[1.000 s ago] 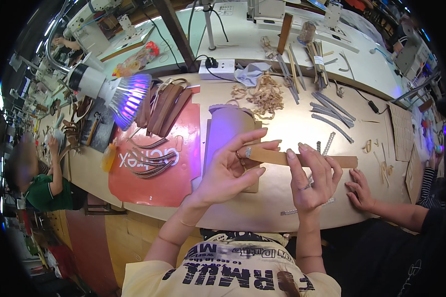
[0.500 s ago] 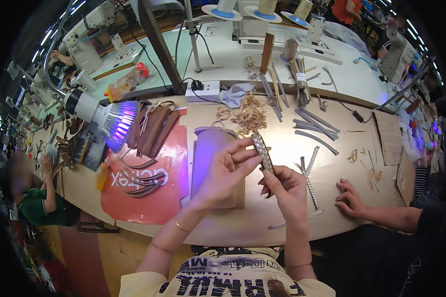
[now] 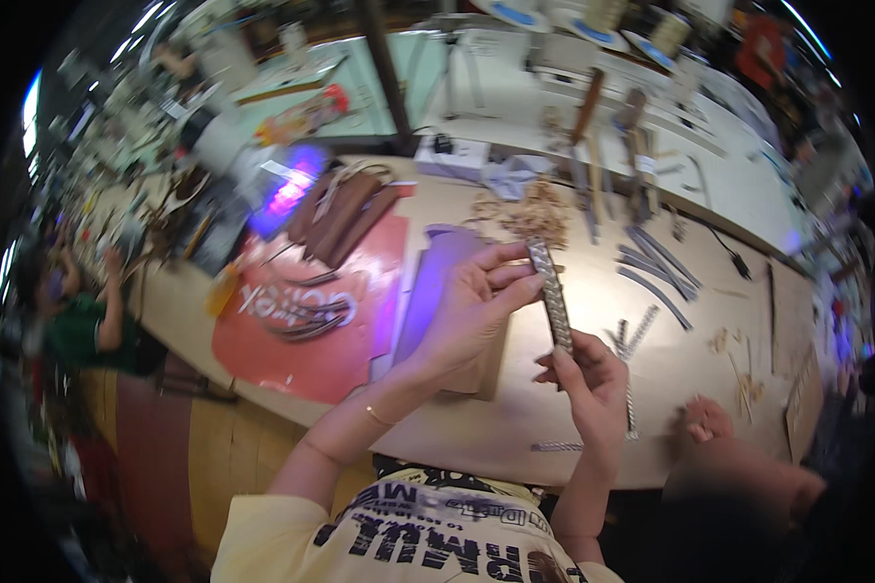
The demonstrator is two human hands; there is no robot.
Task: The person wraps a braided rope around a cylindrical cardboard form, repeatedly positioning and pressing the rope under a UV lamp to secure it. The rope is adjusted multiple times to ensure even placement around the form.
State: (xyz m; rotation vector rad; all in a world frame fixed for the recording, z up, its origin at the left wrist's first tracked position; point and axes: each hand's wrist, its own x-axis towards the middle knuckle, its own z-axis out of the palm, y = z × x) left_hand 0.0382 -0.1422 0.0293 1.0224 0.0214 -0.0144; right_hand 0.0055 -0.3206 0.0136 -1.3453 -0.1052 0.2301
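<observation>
My left hand (image 3: 484, 299) pinches the upper end of a silvery braided strap (image 3: 552, 301) with thumb and fingers. Its lower end sits in the grip of my right hand (image 3: 591, 381). The strap hangs straight and nearly upright between them, over the tan table. Behind my left hand lies a flat tan board or panel (image 3: 423, 316) with a scalloped far edge, partly hidden by my arm. More braided strips (image 3: 640, 330) lie crossed to the right of my right hand, and another short braided piece (image 3: 557, 447) is near the table's front edge.
A red sheet (image 3: 248, 350) with bundled thin strips lies left, below brown leather strips (image 3: 350, 219) and a lit lamp (image 3: 277, 189). Tan curled scraps (image 3: 540, 209) and grey strips (image 3: 656, 277) are farther back. Another person's hand (image 3: 710, 420) is at the right edge.
The strap has been stretched straight, my right hand now lower on it. The view has shifted and blurred. The neighbour's hand and arm at the right have changed position.
</observation>
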